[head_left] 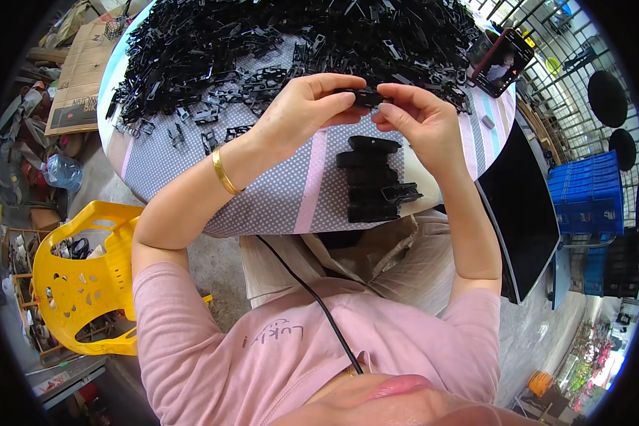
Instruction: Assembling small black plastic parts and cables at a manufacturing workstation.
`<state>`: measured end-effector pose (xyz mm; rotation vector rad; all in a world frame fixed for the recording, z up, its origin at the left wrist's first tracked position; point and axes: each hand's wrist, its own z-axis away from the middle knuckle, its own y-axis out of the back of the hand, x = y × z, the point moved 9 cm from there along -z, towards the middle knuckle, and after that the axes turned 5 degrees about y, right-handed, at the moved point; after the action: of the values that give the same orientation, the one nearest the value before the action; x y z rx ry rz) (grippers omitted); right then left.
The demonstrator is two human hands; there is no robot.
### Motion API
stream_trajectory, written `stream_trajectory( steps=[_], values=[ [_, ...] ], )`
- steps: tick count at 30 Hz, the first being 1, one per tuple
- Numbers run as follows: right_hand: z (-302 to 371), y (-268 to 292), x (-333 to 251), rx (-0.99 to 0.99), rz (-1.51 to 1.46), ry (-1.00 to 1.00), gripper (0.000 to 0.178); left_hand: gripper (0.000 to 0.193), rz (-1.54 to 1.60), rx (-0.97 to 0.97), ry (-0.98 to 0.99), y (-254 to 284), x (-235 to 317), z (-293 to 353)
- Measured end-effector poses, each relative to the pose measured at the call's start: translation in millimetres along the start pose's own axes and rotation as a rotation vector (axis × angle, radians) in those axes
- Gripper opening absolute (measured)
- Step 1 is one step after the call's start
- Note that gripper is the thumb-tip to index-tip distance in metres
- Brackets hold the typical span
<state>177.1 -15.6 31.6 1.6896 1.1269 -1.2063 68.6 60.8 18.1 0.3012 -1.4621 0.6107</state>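
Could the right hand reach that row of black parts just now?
Probably yes: the row lies below and left of the right hand in the picture, with nothing visible between, though that hand seems busy holding a black piece.

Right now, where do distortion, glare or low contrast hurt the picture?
All head view: fisheye bows the dark screen; daylight washes out the area beside the plants; the black part in the left hand and right hand shows little surface detail.
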Motion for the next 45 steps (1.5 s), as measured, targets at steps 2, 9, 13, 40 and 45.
stream_trajectory(
  steps=[2, 9, 13, 40, 45],
  values=[
    [0.7, 2.4, -5.5, 0.038, 0.138, 0.074, 0.024, 0.032, 0.01, -0.006, 0.004, -1.9, 0.3, 1.6],
    [6.0, 0.2, -28.2, 0.049, 0.47, 0.339, 0.022, 0.035, 0.117, -0.079, 0.035, -5.9, -3.2, 0.8],
    [12.4, -12.5, -44.4, 0.021, 0.65, 0.527, 0.023, 0.037, 0.067, -0.06, 0.004, -1.8, -4.2, -0.2],
    [-119.5, 118.2, 19.0, 0.259, 1.008, 0.376, 0.018, 0.028, 0.145, -0.067, 0.127, 1.8, -20.0, -5.1],
    [-82.3, 113.0, 36.1, 0.225, 0.103, -0.046, 0.019, 0.027, 0.213, -0.044, 0.172, 2.2, -23.6, -5.3]
  ],
)
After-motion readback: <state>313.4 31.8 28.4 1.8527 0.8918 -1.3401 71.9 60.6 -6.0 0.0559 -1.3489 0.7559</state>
